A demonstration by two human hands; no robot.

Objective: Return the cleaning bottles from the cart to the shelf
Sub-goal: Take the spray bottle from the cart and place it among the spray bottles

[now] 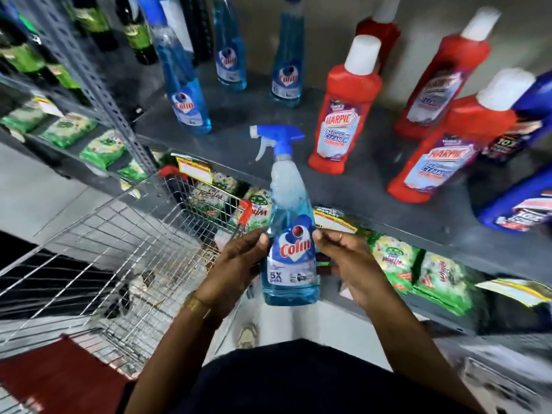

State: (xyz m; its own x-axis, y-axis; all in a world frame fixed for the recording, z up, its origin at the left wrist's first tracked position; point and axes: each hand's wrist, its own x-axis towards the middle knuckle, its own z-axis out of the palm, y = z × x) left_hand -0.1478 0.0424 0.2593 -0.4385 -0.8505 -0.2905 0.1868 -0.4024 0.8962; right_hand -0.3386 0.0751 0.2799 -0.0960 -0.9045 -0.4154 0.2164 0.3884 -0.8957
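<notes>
Overhead-on: grey shelf point(233, 115), front edge running diagonally, wide bare strip down its middle between blue and red rows. Wire cart point(98, 252) at lower left, nose tucked just under that edge, basket mostly bare mesh. Lower shelf point(448, 312) packed with green packets. Red bottles point(343, 115) at right, white caps, labelled "HARPIC BATHROOM CLEANER". Blue bottles point(186, 94) at back left, labelled "Colin". Held upright in front of the shelf edge, above the gap beside the cart: spray bottle point(291, 234), blue liquid, blue-and-white trigger pointing left, label "Colin", "5X SHINE". Left hand point(236, 264) and right hand point(346, 258) clasping its sides at label height, fingers point(325, 234) curled closed against the plastic.
</notes>
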